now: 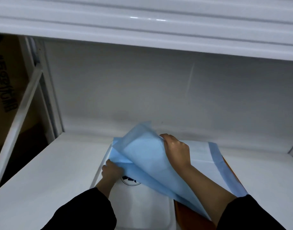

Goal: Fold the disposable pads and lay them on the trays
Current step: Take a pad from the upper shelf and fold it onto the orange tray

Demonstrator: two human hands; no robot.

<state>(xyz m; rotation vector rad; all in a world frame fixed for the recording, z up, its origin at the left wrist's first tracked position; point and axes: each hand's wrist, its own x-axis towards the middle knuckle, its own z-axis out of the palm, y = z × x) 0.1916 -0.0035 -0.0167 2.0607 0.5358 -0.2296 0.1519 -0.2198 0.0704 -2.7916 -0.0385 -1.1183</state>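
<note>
— Black sleeves [86, 211] fill the bottom edge. What are the hands doing?
— Left hand [111, 171] is closed on the lower left edge of the blue pad [147, 156]; its fingertips are tucked under the sheet. Right hand [175, 150] pinches a raised fold of the same pad, thumb hidden behind it.
— Where does the pad lie?
— Across a white tray [142, 205] on the white shelf [43, 171], half lifted, its white side [200, 151] spread to the right. A dark round logo [130, 179] on the tray is mostly covered.
— And underneath?
— An orange surface [183, 211] peeks out, cut off. Blurred cardboard box [4, 77] on the left, print unreadable.
</note>
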